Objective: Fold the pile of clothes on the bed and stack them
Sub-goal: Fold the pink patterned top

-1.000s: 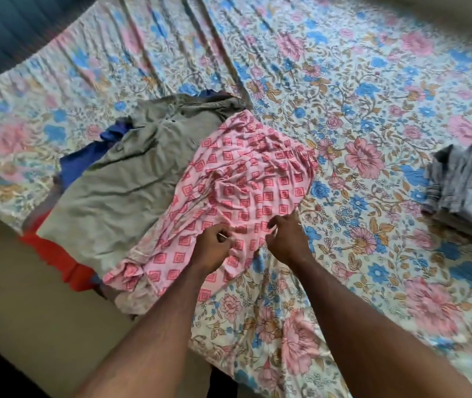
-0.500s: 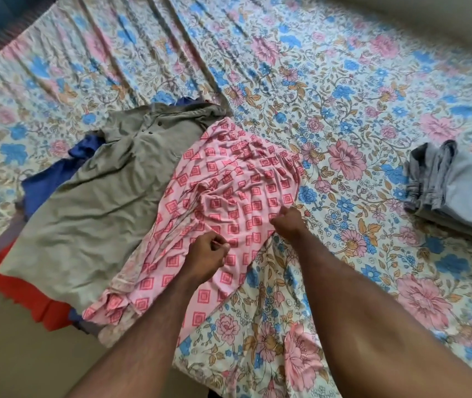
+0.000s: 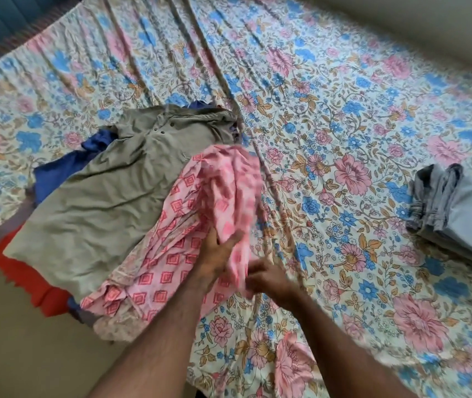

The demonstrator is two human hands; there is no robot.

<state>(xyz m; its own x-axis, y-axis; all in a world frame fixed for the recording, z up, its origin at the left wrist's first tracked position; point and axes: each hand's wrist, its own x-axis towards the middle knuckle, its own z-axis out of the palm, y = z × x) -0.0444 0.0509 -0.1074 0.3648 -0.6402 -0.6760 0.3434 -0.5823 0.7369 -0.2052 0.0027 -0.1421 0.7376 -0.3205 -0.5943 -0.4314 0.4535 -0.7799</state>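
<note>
To lift the pink cotton garment with red square print [image 3: 200, 225] cleanly off the pile of unfolded clothes [image 3: 108, 196] at the bed's near edge, it is better to raise it high and shake it flat over the flowered bedsheet [image 3: 344, 110]. The left hand [image 3: 217, 259] grips a raised, blurred fold of it with curled fingers. The right hand [image 3: 269, 280] touches its lower edge, but whether it pinches, I cannot tell.

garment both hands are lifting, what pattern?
Pink garment with a red nested-square/diamond print, clearest in the head view on its lower left part.
</note>
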